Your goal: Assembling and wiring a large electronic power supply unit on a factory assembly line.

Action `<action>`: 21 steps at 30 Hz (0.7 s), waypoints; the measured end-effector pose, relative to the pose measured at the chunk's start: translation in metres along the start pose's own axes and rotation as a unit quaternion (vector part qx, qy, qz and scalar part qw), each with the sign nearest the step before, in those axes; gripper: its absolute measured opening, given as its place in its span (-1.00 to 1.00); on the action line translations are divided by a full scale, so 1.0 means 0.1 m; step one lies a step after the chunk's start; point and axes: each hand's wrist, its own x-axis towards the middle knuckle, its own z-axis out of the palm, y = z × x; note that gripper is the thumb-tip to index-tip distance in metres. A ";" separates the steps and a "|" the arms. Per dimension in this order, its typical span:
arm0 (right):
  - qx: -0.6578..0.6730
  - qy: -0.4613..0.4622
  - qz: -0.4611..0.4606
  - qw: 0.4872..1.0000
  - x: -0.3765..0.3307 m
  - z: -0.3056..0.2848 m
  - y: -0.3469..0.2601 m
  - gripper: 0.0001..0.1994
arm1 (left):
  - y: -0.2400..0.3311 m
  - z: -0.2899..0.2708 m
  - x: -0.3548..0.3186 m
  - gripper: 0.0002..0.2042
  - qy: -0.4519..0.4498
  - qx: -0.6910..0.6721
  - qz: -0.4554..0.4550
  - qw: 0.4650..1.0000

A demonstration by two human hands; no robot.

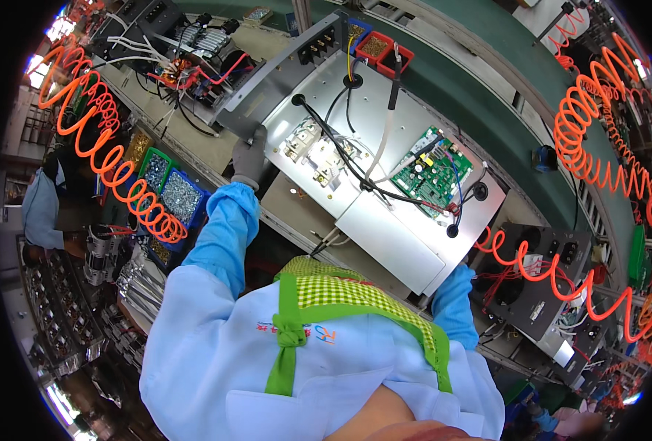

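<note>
A wide silvery metal chassis [392,239] lies tilted across the bench in front of me, with a grey end panel [278,84] at its far left. On its face sit a green circuit board [430,176], pale metal terminal parts [319,158] and black cables [341,147] running through grommets. My left hand [249,156], in a dark grey glove, is closed on the chassis's left edge by the end panel, thumb on top. A blue sleeve [455,301] marks my right arm at the chassis's lower right corner; the right hand is hidden there, so its fingers do not show.
Left of the chassis stand screw bins, one green [155,168] and one blue [183,197]. Red bins [374,48] stand beyond it. Wired assemblies flank it: heatsinks [201,44] at far left, a dark-panelled unit [535,287] at right. Orange coiled hoses [83,140] hang on both sides.
</note>
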 end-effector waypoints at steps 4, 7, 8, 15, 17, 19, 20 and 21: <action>-0.051 0.006 0.024 0.998 0.38 -0.06 -0.17 -0.32 | -0.05 0.04 0.08 -0.49 -0.026 0.025 -0.004 0.999; -0.098 -0.003 0.047 0.994 1.02 -0.01 -0.21 -0.33 | -0.11 0.01 0.07 -0.51 0.004 0.016 0.003 1.000; -0.113 -0.008 0.053 0.992 1.10 -0.09 -0.26 -0.33 | -0.16 -0.01 0.08 -0.51 0.011 0.014 0.000 1.000; -0.195 -0.023 0.086 0.977 2.16 0.76 -0.12 -0.36 | -0.02 0.12 0.11 -0.48 0.020 0.033 -0.046 0.998; -0.228 -0.051 0.094 0.968 1.84 0.24 -0.22 -0.37 | 0.05 0.00 0.03 -0.50 0.030 0.104 -0.016 0.994; -0.254 -0.066 0.084 0.961 1.77 0.15 -0.26 -0.38 | 0.04 0.03 -0.01 -0.51 0.043 0.071 -0.027 0.996; -0.266 -0.073 0.080 0.958 1.72 0.15 -0.24 -0.38 | 0.02 0.02 -0.02 -0.52 0.045 0.048 -0.042 0.997; -0.280 -0.080 0.076 0.954 1.66 0.07 -0.25 -0.38 | -0.05 -0.02 -0.01 -0.52 0.025 0.033 -0.043 0.998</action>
